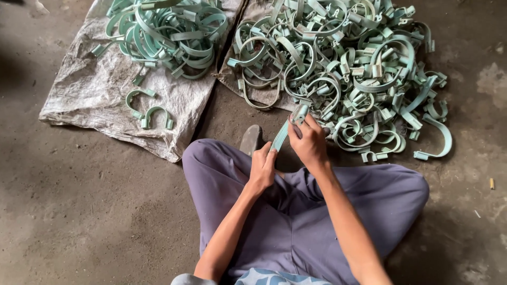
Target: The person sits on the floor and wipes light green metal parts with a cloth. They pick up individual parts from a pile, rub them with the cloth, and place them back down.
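Seated cross-legged on the concrete floor (pixel 79 211), the person holds one pale green metal clamp (pixel 288 126) between both hands, just above the knees. The left hand (pixel 262 168) is closed around the lower end of the strip, fingers wrapped and thumb on top; the right hand (pixel 309 141) is closed on the upper end, pinching near the folded lug at the tip. The clamp runs slantwise from the left grip up to the right grip, and it looks as though a second piece may lie against it, though the fingers hide too much to be sure. Just beyond the right grip, almost touching the knuckles, spreads the big heap of clamps (pixel 348 68) on a sack, its loose ends spilling onto the floor. Farther off, up and to the left of the left grip, a smaller pile (pixel 169 31) sits on a grey woven sack (pixel 95 89), with two single clamps (pixel 148 111) lying apart at its near edge. A dark shoe tip (pixel 251 138) pokes out just beside the left grip. To handle the strip well, both grips should stay close to its ends, clear of the cut edges, with the lug kept in view.
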